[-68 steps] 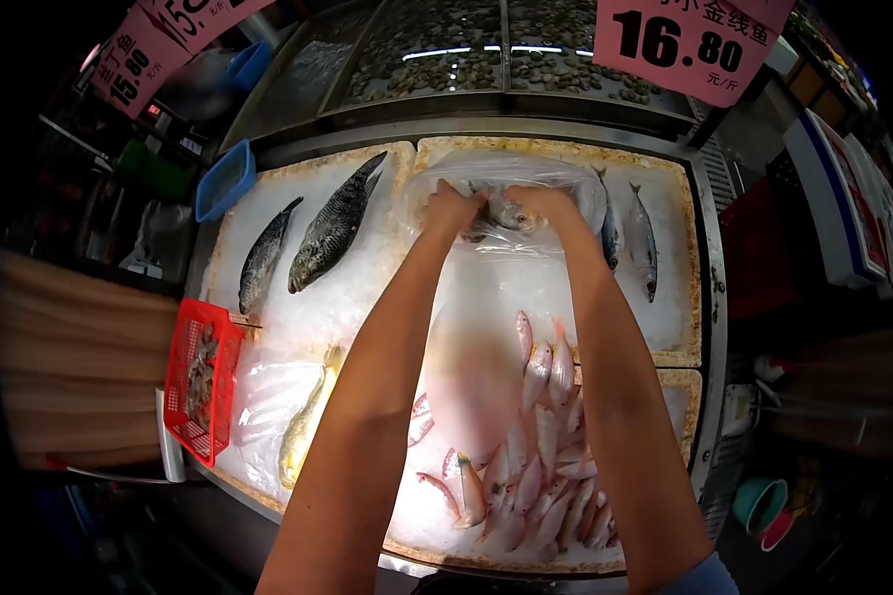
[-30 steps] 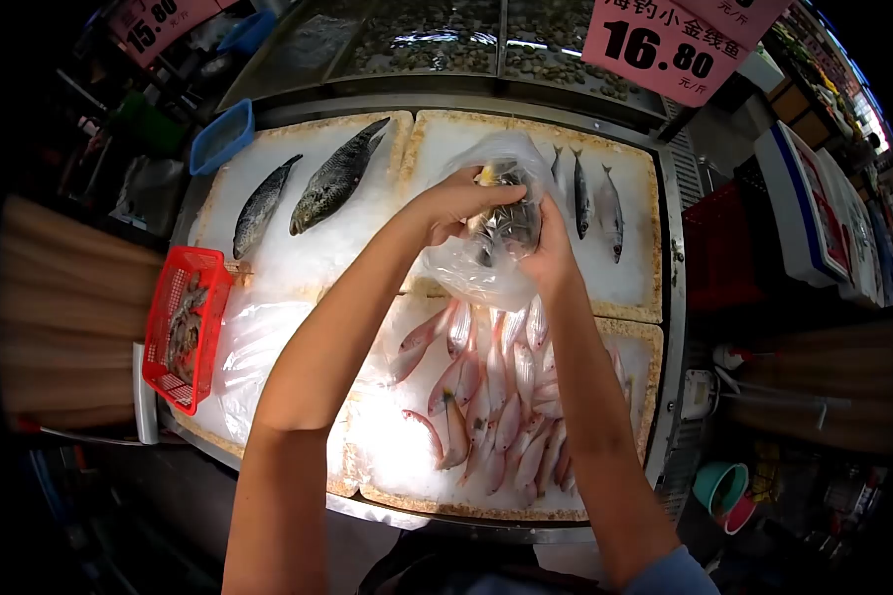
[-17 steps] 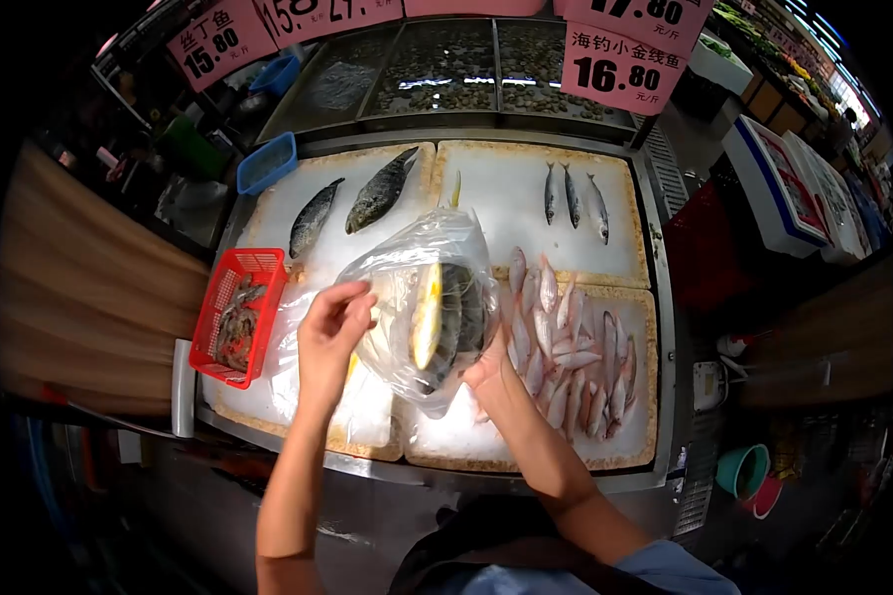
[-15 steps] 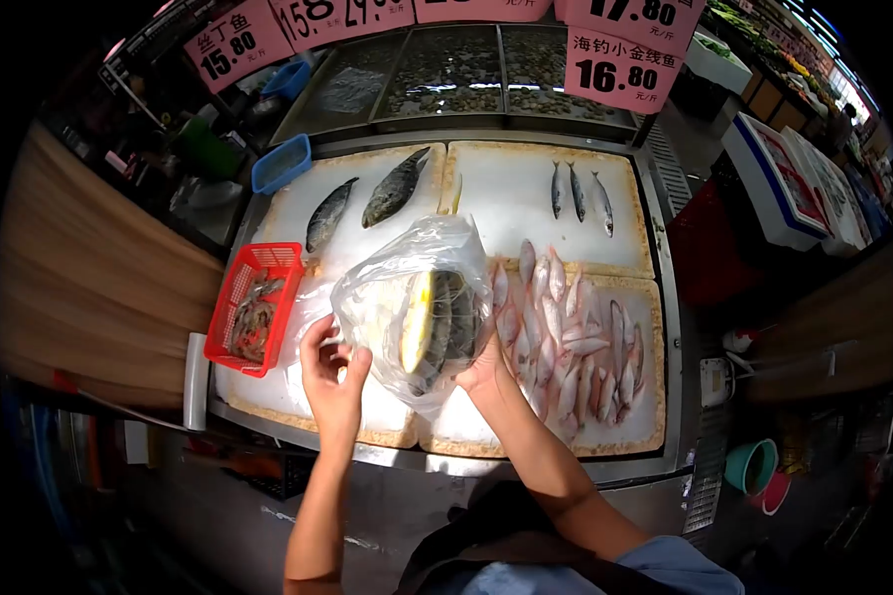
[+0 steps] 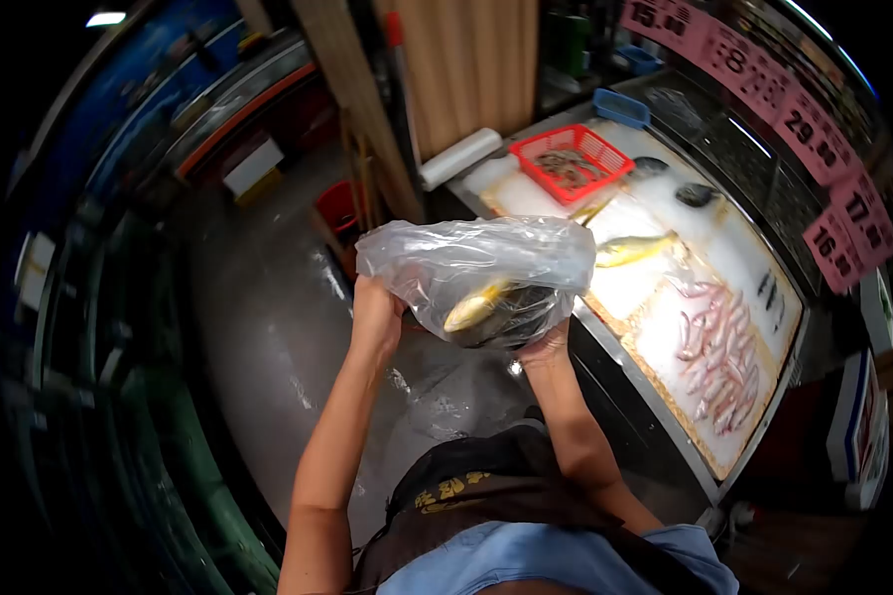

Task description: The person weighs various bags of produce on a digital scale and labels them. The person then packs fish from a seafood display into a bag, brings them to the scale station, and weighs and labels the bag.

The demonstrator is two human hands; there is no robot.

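Observation:
A clear plastic bag (image 5: 486, 253) hangs over the floor in front of me, between my two hands. Inside it a yellow fish (image 5: 474, 307) and a darker fish (image 5: 526, 312) show through the plastic. My left hand (image 5: 379, 297) is closed on the bag's left end, its fingertips partly behind the plastic. My right hand (image 5: 546, 342) is under the bag's lower right corner, fingers bent round it and partly hidden by it. Both hands are apart from the ice display, which lies to the right.
On the ice counter (image 5: 645, 347) lie several pink fish (image 5: 719, 347), a yellow fish (image 5: 635, 248) and a red basket (image 5: 571, 164) of shrimp. A blue tray (image 5: 622, 107) stands behind. Pink price signs (image 5: 814, 134) hang at right. Wet grey floor (image 5: 268, 288) and green crates (image 5: 179, 446) are at left.
My view has swung left, away from the counter, and the bag has come along over the floor. My left hand, apart from the bag's left side with fingers curled before, now holds its end.

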